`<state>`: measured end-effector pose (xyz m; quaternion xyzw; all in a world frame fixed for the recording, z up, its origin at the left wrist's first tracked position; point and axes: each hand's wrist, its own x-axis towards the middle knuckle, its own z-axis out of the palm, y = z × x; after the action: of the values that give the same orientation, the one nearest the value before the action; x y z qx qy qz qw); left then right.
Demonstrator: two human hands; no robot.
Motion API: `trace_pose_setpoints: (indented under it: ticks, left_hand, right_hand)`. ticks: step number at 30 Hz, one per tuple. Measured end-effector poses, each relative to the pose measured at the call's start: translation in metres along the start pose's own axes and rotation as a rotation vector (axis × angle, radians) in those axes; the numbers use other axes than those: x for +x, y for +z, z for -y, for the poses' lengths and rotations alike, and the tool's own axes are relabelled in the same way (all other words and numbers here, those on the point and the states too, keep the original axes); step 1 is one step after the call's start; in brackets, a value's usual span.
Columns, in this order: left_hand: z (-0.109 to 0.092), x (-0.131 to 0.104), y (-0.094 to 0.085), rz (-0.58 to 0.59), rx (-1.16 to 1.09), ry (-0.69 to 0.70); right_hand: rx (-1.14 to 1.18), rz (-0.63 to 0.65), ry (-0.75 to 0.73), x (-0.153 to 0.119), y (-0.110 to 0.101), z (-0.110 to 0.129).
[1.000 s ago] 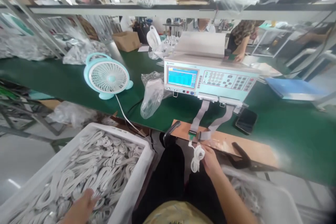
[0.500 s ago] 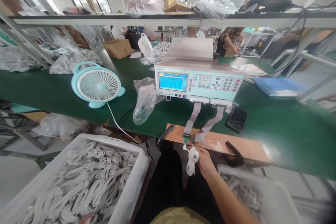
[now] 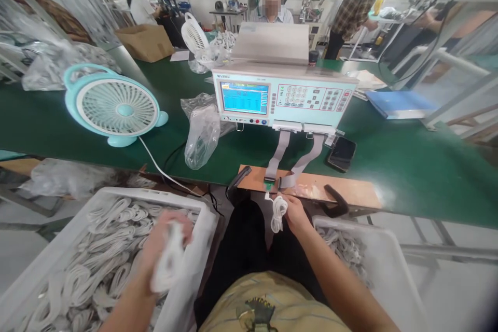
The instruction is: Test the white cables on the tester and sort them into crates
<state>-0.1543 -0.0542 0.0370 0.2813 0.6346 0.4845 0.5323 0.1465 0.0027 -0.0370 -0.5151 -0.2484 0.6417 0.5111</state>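
Observation:
My right hand [image 3: 294, 213] is closed at the front edge of the bench on a coiled white cable [image 3: 278, 214]. That cable's plug end meets a small green circuit board [image 3: 269, 186] joined to a grey ribbon cable [image 3: 278, 155]. Over the left bin, my left hand [image 3: 165, 233], smeared by motion, grips a second coiled white cable [image 3: 169, 264]. Many more cable coils fill the white bin [image 3: 206, 241] below it. Both ribbon cables run up to a tester [image 3: 311, 101] with a lit blue screen.
A turquoise fan [image 3: 116, 106] stands on the green bench [image 3: 404, 176], left of a plastic bag [image 3: 202, 137]. A phone [image 3: 342, 153] and a blue folder [image 3: 400, 104] lie right. A second white bin [image 3: 404, 275] with cables sits at lower right. Co-workers are beyond the shelf.
My left hand has risen into view over the left bin with a cable coil in it. My right hand stays at the green board. The camera view has tilted downward.

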Motion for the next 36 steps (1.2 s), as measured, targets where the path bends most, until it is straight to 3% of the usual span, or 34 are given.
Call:
trace_pose_setpoints:
  ticks: [4, 6, 8, 11, 18, 20, 23, 25, 27, 29, 33, 36]
  left_hand:
    - [0.039, 0.023, 0.124, 0.361, 0.058, -0.103]
    - [0.054, 0.031, 0.163, 0.441, 0.094, -0.057]
    - [0.061, 0.037, 0.183, 0.445, 0.076, -0.025]
    - [0.066, 0.038, 0.19, 0.396, -0.025, -0.028]
    - [0.071, 0.009, 0.18, 0.396, -0.118, -0.06]
    - [0.071, 0.001, 0.174, 0.447, -0.144, -0.157]
    - [0.071, -0.005, 0.167, 0.484, -0.262, -0.28]
    - [0.071, -0.007, 0.166, 0.489, -0.326, -0.288]
    - [0.071, -0.011, 0.17, 0.495, -0.324, -0.244]
    - [0.071, -0.017, 0.177, 0.513, -0.276, -0.167]
    - [0.066, -0.028, 0.191, 0.579, -0.215, 0.048]
    - [0.062, -0.03, 0.192, 0.516, -0.188, 0.227]
  right_hand:
    - [-0.005, -0.02, -0.015, -0.001, 0.003, 0.001]
    - [0.015, -0.026, -0.01, -0.001, 0.004, 0.001]
    - [0.042, -0.037, -0.008, 0.0, 0.005, 0.0]
    - [0.064, -0.038, -0.025, 0.001, 0.007, 0.0]
    - [-0.081, 0.023, -0.086, -0.023, 0.011, -0.004]
    - [-0.168, 0.021, -0.086, -0.036, -0.007, -0.001]
    - [-0.364, -0.053, -0.024, -0.056, -0.064, 0.014]
    - [-0.668, -0.062, -0.01, -0.067, -0.104, 0.027]
    - [-0.969, -0.201, -0.14, -0.077, -0.127, 0.037]
    - [-1.082, -0.193, -0.233, -0.086, -0.121, 0.038]
    - [-0.734, 0.287, -0.146, -0.095, -0.056, 0.02]
    - [-0.464, 0.32, -0.134, -0.094, -0.019, 0.01]
